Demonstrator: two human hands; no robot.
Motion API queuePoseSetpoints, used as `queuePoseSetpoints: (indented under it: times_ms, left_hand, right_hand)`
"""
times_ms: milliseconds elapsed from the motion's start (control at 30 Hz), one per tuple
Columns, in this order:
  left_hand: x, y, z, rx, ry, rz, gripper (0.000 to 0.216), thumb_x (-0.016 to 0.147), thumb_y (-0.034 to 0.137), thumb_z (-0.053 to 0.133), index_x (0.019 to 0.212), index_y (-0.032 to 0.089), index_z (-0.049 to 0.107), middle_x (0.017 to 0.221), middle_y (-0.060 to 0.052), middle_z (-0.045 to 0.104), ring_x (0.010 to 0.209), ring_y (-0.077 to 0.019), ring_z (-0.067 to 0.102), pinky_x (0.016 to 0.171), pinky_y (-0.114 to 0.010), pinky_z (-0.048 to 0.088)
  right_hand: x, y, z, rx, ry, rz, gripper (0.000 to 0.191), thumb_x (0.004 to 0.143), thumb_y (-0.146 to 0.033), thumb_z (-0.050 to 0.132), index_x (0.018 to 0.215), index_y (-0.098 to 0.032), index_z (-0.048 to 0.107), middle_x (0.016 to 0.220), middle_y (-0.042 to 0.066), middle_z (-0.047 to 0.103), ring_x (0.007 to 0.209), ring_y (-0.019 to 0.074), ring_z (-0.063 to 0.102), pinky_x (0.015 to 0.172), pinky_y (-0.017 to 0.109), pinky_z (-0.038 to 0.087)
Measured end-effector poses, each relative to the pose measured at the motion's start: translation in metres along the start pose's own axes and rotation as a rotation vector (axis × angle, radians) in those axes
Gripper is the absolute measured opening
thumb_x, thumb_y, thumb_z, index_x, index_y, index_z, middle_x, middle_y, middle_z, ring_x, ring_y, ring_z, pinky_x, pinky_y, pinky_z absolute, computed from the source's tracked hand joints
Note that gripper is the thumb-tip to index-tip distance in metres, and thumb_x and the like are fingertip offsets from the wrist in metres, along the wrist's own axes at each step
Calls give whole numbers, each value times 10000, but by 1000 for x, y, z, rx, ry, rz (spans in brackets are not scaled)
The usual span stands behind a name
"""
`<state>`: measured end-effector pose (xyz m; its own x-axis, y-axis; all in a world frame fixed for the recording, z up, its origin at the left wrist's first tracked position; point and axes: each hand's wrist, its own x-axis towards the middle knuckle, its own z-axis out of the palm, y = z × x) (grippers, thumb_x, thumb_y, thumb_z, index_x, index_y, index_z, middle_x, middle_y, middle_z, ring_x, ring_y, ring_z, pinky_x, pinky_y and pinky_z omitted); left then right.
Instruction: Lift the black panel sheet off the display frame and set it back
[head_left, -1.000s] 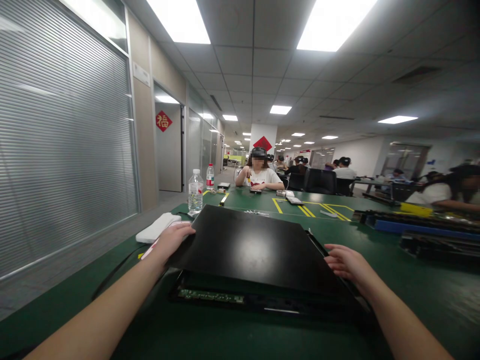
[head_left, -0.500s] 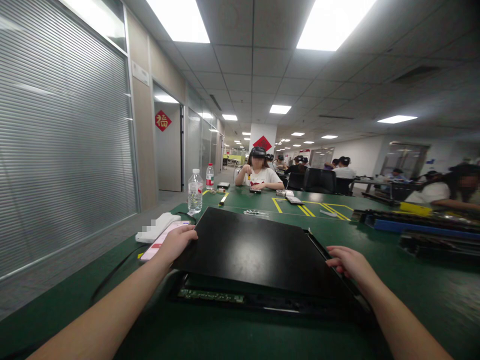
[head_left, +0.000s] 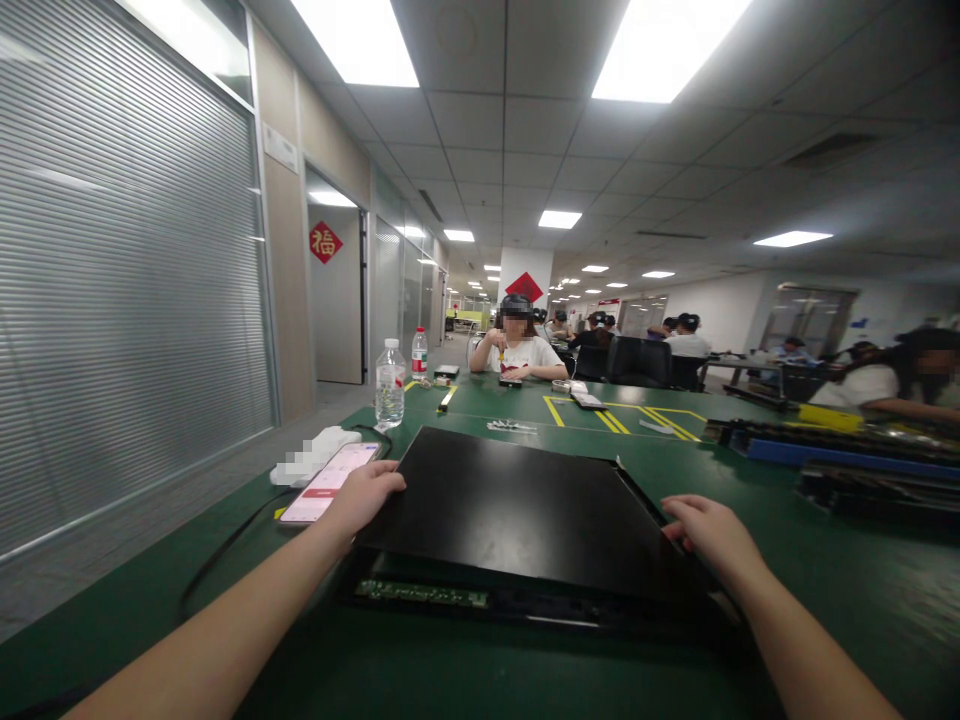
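Observation:
A flat black panel point(head_left: 525, 505) lies over a black chassis point(head_left: 450, 597) on the green table point(head_left: 150, 600), its near edge slightly raised above a green circuit strip. My left hand point(head_left: 365, 495) grips the panel's left edge, fingers curled over it. My right hand point(head_left: 709, 532) holds the right edge, fingers wrapped down the side. Both forearms reach in from the bottom of the view.
A phone with a lit pink screen point(head_left: 330, 482) and a white object point(head_left: 311, 455) lie left of the panel. A water bottle point(head_left: 390, 383) stands behind them. Black and blue equipment point(head_left: 840, 455) lies at right. A person point(head_left: 517, 350) sits across the table; others work at far right.
The panel's far edge has come down lower toward the chassis. Both hands slid slightly nearer and lower with it, uncovering the phone's screen.

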<state>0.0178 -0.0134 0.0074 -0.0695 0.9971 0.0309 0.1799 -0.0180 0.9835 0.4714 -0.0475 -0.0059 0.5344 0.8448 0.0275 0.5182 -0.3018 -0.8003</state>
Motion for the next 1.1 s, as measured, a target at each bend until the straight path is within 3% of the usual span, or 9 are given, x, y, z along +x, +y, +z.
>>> queuePoseSetpoints:
  times_ms: [400,800,1100]
  left_hand:
    - [3,-8,1,-84,-73,-34,340,598,202,601,930,183,671,676,-1,715,653,-219,663,618,-297,478]
    - [2,-10,3,-198,-199,-76,304,614,196,625,917,168,635,757,-27,731,655,-218,675,637,-307,487]
    - [-4,-2,2,-136,-101,-153,469,598,243,666,1058,170,613,946,-57,719,853,-221,668,712,-282,503]
  right_hand:
    - [0,0,-1,-45,13,-9,317,684,-370,549,905,-171,660,599,66,678,500,163,580,507,266,429]
    - [-3,-2,-5,-148,21,-23,324,695,-419,530,889,-194,658,687,59,699,533,173,592,487,272,392]
    - [-9,-7,-5,-278,38,-38,330,694,-429,493,889,-220,659,755,47,701,648,201,620,533,283,399]
